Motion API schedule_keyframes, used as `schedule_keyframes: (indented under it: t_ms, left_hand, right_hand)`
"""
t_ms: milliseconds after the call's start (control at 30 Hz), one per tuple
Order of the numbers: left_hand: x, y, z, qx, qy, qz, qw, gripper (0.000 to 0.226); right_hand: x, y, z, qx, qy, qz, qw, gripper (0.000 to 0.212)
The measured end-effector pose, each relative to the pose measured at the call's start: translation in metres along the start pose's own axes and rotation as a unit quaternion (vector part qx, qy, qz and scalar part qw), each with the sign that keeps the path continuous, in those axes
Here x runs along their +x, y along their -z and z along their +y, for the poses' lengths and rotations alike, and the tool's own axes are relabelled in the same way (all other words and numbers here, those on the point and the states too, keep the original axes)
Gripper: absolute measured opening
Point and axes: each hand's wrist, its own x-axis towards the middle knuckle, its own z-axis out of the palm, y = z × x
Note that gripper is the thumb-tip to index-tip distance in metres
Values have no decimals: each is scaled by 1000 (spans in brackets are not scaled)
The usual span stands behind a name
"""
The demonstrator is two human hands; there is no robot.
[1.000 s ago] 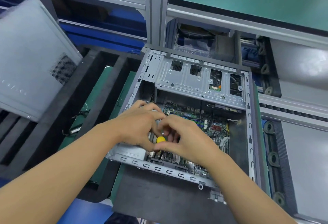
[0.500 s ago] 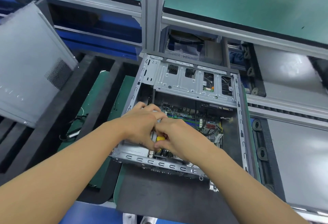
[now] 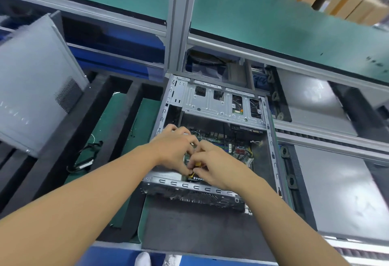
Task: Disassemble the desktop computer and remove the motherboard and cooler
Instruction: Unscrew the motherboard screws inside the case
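An open grey desktop case (image 3: 271, 131) lies on its side in front of me, with the green motherboard (image 3: 235, 150) showing inside. Both hands reach into its near left part. My left hand (image 3: 174, 150) has its fingers curled down over the board. My right hand (image 3: 212, 164) pinches a small tool with a yellow handle (image 3: 196, 164), of which only a sliver shows between the fingers. What lies under the hands, and any cooler, is hidden.
A silver drive cage (image 3: 212, 103) spans the far end of the case. The removed grey side panel (image 3: 31, 89) leans at the left. Black foam bars (image 3: 88, 122) and loose cables (image 3: 84, 160) lie on the green mat. Conveyor rollers (image 3: 288, 169) run along the right.
The view has tilted up and pulled back. Both hands stay together at the same spot in the case, and less of the yellow handle shows than a second ago.
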Motion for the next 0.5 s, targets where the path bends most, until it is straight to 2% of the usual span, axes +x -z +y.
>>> schedule_keyframes:
  t_ms: [100, 167, 233, 333, 433, 500]
  left_hand:
    - [1, -2, 0, 10, 6, 19, 1000, 49]
    - [1, -4, 0, 9, 0, 28, 1000, 47]
    - [0, -3, -1, 10, -9, 23, 1000, 47]
    - [0, -2, -1, -7, -6, 20, 1000, 40]
    - [-2, -1, -3, -24, -10, 16, 1000, 35]
    - [-2, -2, -4, -19, -14, 13, 1000, 36]
  right_hand:
    - [2, -3, -6, 23, -53, 70, 996, 19]
    - [5, -3, -10, -16, -101, 101, 990, 25]
    - [9, -4, -16, -67, -123, 89, 986, 30]
    - [9, -2, -22, -47, -114, 75, 990, 21]
    - [5, -2, -22, -44, -94, 64, 993, 23]
    - [5, -5, -21, -50, -83, 65, 993, 14]
